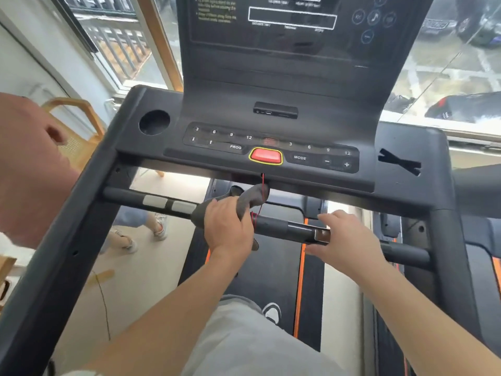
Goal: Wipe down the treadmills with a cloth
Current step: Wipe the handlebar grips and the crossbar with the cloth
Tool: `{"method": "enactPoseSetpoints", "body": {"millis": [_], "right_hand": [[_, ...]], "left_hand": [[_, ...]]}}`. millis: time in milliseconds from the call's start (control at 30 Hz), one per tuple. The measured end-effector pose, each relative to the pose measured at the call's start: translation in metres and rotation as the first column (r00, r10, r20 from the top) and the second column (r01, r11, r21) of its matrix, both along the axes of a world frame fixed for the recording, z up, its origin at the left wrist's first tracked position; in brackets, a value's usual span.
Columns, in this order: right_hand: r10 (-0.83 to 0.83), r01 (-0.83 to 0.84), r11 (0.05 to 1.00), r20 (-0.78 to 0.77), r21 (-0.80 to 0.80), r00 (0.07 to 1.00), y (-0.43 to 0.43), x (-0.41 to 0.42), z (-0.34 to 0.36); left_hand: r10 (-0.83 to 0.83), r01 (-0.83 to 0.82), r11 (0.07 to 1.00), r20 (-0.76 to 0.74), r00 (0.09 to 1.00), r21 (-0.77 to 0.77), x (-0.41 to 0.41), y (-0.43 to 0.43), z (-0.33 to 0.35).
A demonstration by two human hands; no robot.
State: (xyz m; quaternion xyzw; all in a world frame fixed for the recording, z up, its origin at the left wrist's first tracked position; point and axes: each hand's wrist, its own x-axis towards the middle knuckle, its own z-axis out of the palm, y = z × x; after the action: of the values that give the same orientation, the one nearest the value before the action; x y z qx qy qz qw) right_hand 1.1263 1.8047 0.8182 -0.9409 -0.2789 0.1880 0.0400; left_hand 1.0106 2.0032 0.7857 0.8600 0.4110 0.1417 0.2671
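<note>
A black treadmill console (217, 158) with a red stop button (266, 156) fills the middle of the view. Below it runs a black crossbar (273, 225) with metal sensor plates. My left hand (227, 229) is closed around a dark grey cloth (252, 198), which is bunched over the bar at its middle. My right hand (349, 240) lies on the bar's right sensor plate, fingers over it and thumb beneath. A thin red safety cord (262, 185) hangs from the console down to the bar beside the cloth. The belt (271, 270) shows below.
Another person's blurred arm (29, 164) reaches in at the left, and their sandalled feet (127, 240) stand on the floor beside the treadmill. A wooden chair (81, 123) stands by the window. Part of a second treadmill (485, 240) is at the right.
</note>
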Motion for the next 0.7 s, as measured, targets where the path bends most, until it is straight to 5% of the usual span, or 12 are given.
{"method": "enactPoseSetpoints", "body": {"millis": [300, 433, 533, 600, 700], "right_hand": [[-0.084, 0.086, 0.994, -0.04, 0.062, 0.996, -0.04, 0.012, -0.007], [-0.118, 0.116, 0.992, 0.046, 0.037, 0.992, -0.056, 0.013, -0.014], [-0.144, 0.142, 0.989, 0.054, 0.036, 0.988, -0.056, 0.011, -0.014], [-0.166, 0.165, 0.986, 0.05, 0.027, 0.985, -0.056, 0.012, -0.012], [-0.161, 0.162, 0.987, 0.028, -0.017, 0.986, -0.054, 0.013, -0.011]], "left_hand": [[0.053, -0.044, 0.975, 0.033, 0.998, -0.215, 0.008, -0.028, 0.006], [0.263, -0.21, 0.93, 0.148, 0.953, -0.302, 0.013, -0.009, 0.029], [0.182, -0.17, 0.981, 0.136, 0.974, -0.095, 0.01, -0.023, 0.029], [0.03, -0.019, 0.987, 0.067, 0.997, -0.158, 0.004, -0.043, 0.019], [-0.129, 0.126, 0.991, -0.061, 0.99, -0.053, 0.001, -0.059, -0.005]]}}
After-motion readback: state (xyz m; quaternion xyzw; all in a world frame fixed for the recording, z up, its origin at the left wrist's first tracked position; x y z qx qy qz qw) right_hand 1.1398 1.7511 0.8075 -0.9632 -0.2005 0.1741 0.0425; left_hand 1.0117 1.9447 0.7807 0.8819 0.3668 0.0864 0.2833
